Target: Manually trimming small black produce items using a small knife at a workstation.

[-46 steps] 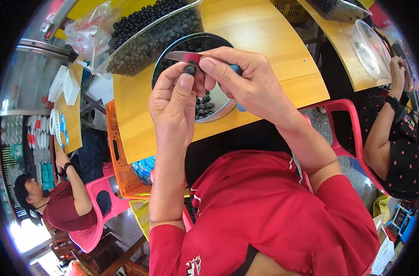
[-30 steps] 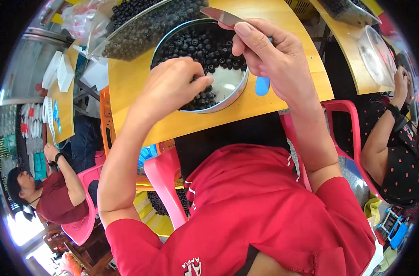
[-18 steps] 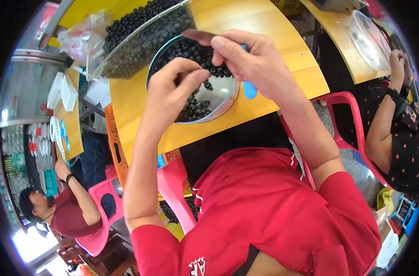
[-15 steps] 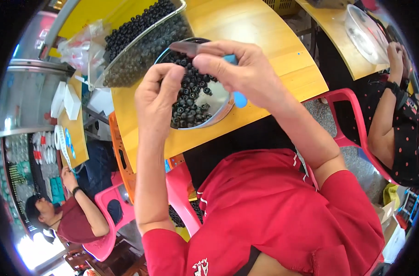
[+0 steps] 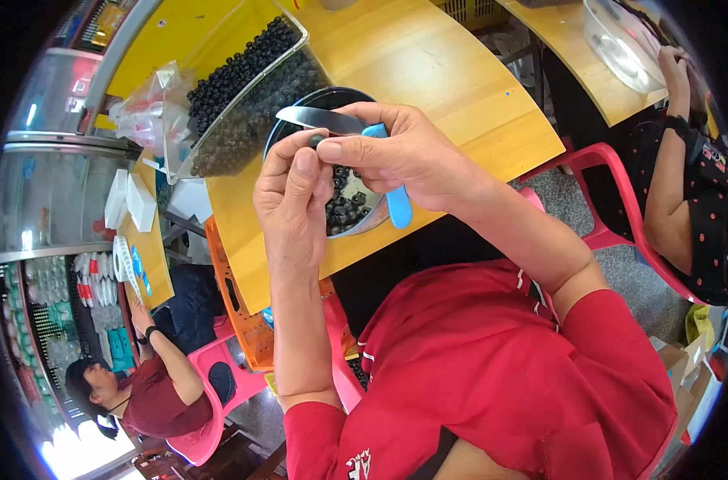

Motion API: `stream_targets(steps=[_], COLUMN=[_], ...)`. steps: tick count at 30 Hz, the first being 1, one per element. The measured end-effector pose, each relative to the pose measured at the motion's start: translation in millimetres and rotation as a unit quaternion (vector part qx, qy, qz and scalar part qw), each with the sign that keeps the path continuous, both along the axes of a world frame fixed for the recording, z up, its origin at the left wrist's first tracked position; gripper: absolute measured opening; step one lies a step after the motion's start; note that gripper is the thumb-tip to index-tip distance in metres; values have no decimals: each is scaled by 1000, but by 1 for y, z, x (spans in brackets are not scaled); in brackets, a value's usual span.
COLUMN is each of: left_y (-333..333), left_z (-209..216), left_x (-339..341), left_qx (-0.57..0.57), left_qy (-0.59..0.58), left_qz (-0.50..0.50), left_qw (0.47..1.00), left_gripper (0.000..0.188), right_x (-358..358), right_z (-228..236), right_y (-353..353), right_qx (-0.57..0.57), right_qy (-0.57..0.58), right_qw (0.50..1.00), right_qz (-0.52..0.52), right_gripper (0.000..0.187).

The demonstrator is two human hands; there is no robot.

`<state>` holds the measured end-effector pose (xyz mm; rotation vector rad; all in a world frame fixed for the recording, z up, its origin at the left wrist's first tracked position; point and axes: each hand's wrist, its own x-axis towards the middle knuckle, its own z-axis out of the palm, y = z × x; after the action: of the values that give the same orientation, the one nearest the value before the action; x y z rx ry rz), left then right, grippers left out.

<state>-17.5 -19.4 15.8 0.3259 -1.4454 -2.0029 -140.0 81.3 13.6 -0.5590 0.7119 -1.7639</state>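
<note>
Wooden table (image 5: 476, 104), bowl (image 5: 372, 218) partly hidden, left hand (image 5: 290, 188) pinching dark ball (image 5: 315, 141), right hand (image 5: 416, 160) gripping knife (image 5: 320, 120).

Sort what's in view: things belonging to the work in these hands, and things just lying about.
In the work:
small round black piece, in the left hand
blue-handled metal knife, in the right hand
round blue-rimmed bowl of black pieces
clear plastic bin of similar pieces, probably

Apparently lying about:
crumpled clear plastic bag
white rectangular boxes
orange perforated plastic crate
</note>
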Motion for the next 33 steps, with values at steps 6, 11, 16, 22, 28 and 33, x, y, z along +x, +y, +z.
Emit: stream_targets(steps=[6, 11, 16, 22, 28, 33], left_y=[-3, 2, 6, 7, 8, 10], left_z=[-3, -6, -10, -8, -9, -6], left_x=[6, 5, 5, 3, 2, 2], left_qx=[-92, -155, -85, -110, -55, -59], left_qy=[-28, -41, -25, -6, 13, 3], left_qz=[16, 41, 48, 41, 29, 42], left_qw=[995, 986, 995, 993, 998, 997], left_gripper=[18, 17, 17, 20, 23, 23], right_x=[-5, -7, -8, -10, -11, -5], right_z=[-2, -2, 0, 1, -2, 3], right_y=[-1, 0, 0, 2, 4, 5], right_qx=[9, 0, 10, 4, -11, -30], right_qy=[24, -1, -2, 4, 50, 208], right_qw=[999, 999, 998, 997, 999, 973], right_qz=[20, 45, 61, 77, 17, -97], right_gripper=[25, 26, 28, 28, 23, 28])
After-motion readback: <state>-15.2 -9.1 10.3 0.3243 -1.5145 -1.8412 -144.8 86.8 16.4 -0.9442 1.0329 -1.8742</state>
